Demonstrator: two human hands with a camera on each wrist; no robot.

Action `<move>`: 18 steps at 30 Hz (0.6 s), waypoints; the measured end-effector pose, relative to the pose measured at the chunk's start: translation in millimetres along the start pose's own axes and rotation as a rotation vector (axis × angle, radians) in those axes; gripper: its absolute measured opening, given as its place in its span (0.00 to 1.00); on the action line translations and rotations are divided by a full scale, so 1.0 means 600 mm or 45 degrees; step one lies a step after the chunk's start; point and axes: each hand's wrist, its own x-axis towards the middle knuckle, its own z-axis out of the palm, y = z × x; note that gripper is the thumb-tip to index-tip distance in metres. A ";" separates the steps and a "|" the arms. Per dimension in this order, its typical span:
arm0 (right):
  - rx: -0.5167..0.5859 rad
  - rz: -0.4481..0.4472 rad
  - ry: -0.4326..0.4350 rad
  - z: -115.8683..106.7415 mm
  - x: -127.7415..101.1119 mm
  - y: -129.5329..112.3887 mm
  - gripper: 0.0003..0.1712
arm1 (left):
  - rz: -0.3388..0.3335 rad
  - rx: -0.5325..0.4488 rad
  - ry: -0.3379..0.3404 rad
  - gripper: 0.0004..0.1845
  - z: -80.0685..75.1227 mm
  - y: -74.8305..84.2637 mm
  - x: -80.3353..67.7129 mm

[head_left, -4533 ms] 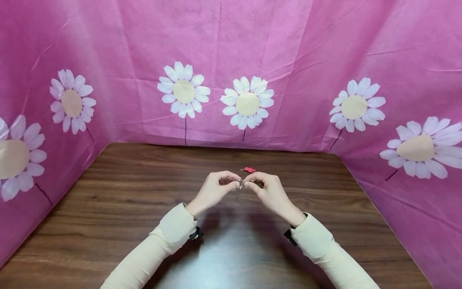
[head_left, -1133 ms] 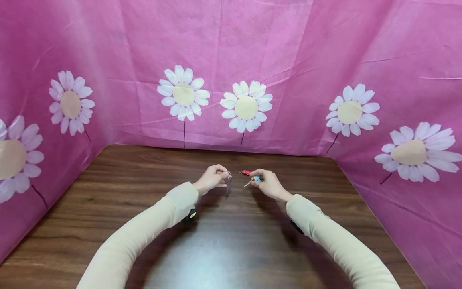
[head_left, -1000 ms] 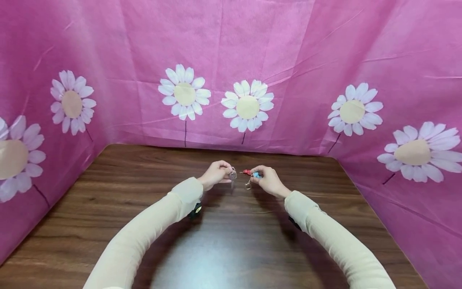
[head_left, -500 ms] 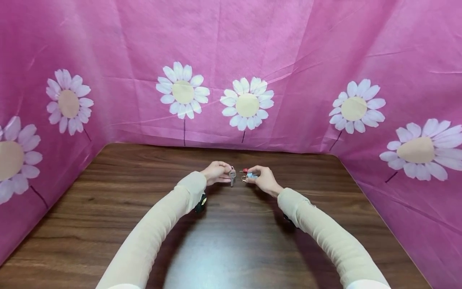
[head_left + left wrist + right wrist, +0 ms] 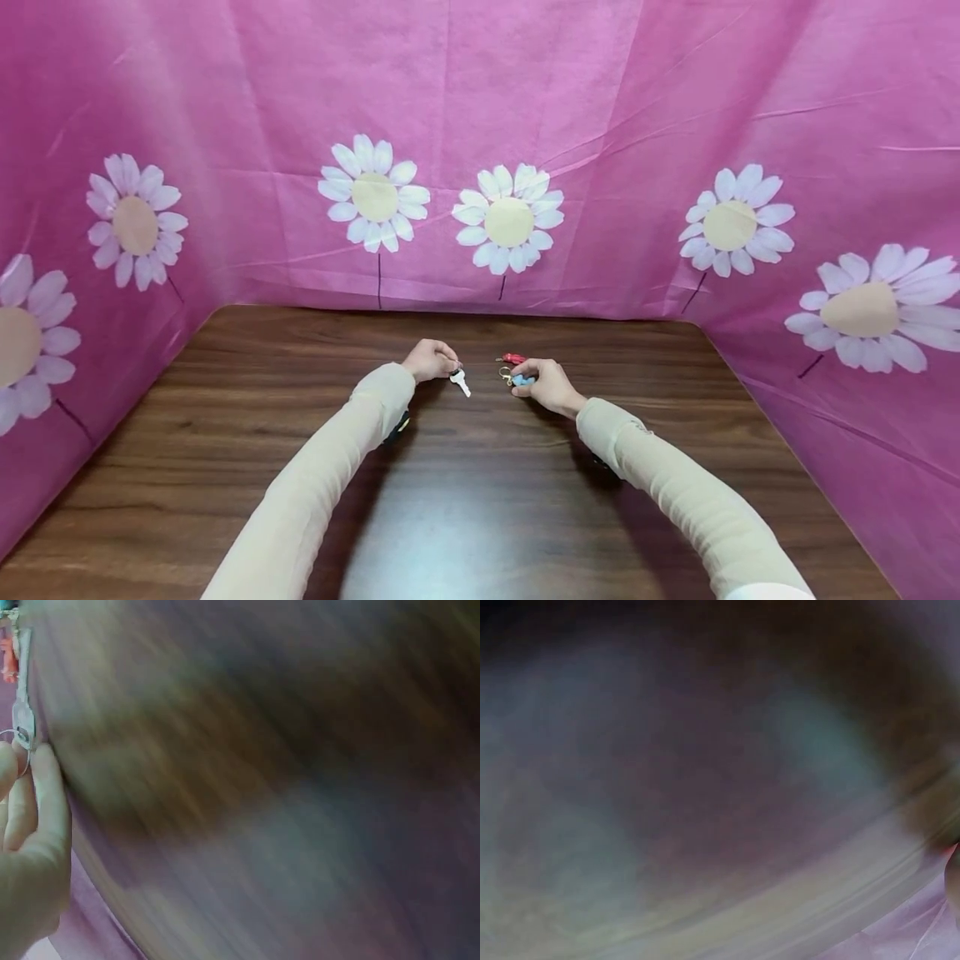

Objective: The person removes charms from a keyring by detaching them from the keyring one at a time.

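Note:
My left hand (image 5: 429, 360) pinches a thin key ring (image 5: 30, 759) between thumb and fingers, and a silver key (image 5: 461, 382) points away from the fingertips toward the right. My right hand (image 5: 553, 386) pinches a light blue keychain charm (image 5: 523, 381), whose gold ring and clasp (image 5: 506, 375) stick out to the left of the fingers. A gap of tabletop shows between the key and the gold clasp. Just behind the right fingertips lies a red keychain charm (image 5: 514, 358) with a small metal end. In the right wrist view only a fingertip shows at the right edge.
Both hands work over the far half of a dark brown wooden table (image 5: 465, 467). A pink cloth (image 5: 600, 108) printed with white daisies stands around its back and sides.
Hands that met at a small metal piece seconds ago are now apart, with key left and blue charm right. Over the last half second, my left hand moved left with the key; the right dipped slightly.

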 end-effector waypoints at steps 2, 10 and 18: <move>-0.020 -0.026 0.000 0.002 0.000 0.001 0.17 | 0.088 0.147 -0.015 0.03 -0.008 -0.006 0.000; -0.066 -0.098 -0.025 -0.006 -0.002 0.008 0.19 | 0.112 0.594 -0.082 0.05 -0.014 0.115 -0.080; -0.041 -0.117 -0.064 -0.004 0.000 0.014 0.21 | 0.106 0.571 -0.132 0.11 -0.018 0.118 -0.092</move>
